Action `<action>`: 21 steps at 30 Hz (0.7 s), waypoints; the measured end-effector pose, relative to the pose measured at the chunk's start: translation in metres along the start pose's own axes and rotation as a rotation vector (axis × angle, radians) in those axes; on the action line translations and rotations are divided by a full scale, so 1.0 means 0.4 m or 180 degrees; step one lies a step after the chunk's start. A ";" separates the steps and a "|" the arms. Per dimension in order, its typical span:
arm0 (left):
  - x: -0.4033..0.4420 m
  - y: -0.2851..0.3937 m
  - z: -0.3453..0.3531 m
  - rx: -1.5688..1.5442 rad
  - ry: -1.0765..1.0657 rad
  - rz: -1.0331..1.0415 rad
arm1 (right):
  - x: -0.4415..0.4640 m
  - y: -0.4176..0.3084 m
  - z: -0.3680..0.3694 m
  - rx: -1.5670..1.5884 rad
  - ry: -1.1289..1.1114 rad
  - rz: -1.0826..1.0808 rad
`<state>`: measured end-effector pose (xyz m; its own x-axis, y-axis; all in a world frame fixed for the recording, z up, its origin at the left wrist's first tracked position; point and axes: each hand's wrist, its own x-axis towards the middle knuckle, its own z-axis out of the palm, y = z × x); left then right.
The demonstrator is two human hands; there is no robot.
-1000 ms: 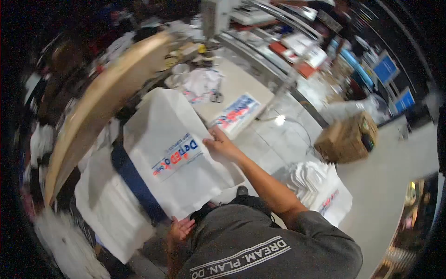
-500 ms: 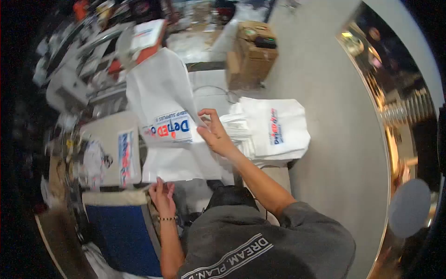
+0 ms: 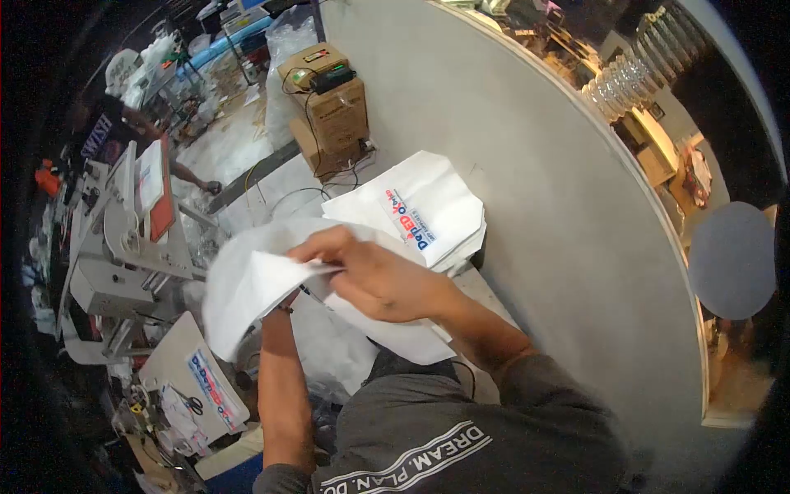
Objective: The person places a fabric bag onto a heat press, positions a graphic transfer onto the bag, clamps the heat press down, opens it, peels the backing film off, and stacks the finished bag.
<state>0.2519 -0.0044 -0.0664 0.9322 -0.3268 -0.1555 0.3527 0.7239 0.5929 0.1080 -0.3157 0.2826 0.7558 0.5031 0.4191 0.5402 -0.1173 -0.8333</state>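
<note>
My right hand [image 3: 374, 276] is closed on the edge of a white bag [image 3: 234, 300], fingers pinching the material near its upper middle. The bag is bent and folded over, blurred at its left side. My left hand is hidden behind the bag; only the wrist with a dark beaded bracelet [image 3: 285, 309] and the forearm show, so its fingers cannot be made out. Just beyond my right hand lies a stack of white bags [image 3: 448, 193] with a blue and red "DepED" print.
A printing machine with an orange-edged platen [image 3: 162, 210] stands at left. Nearer is a board [image 3: 177, 354] with a printed piece and scissors [image 3: 194, 404]. Cardboard boxes [image 3: 341, 123] and cables are behind the stack. A grey partition [image 3: 543, 206] runs along the right. Another person [image 3: 111, 136] is at far left.
My view has turned to the right. The bag, earlier held spread out with its print showing, is now folded over near my body. My left hand has gone behind it.
</note>
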 end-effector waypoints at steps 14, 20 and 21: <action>0.415 0.008 0.727 0.3824 -0.0046 0.1273 | -0.358 0.413 -0.156 0.0998 0.3658 0.1829; 0.579 -0.226 0.791 0.5653 -0.0692 0.1789 | -0.525 0.745 0.082 0.0954 0.3924 0.2153; 0.593 -0.294 0.751 0.5799 -0.1045 0.2328 | -0.556 0.819 0.114 0.1353 0.4157 0.2285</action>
<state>0.4074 -0.3494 0.0642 0.7122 -0.5421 0.4459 -0.7019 -0.5442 0.4596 0.1000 -0.4270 -0.1001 0.7098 -0.6481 -0.2759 -0.0350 0.3588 -0.9328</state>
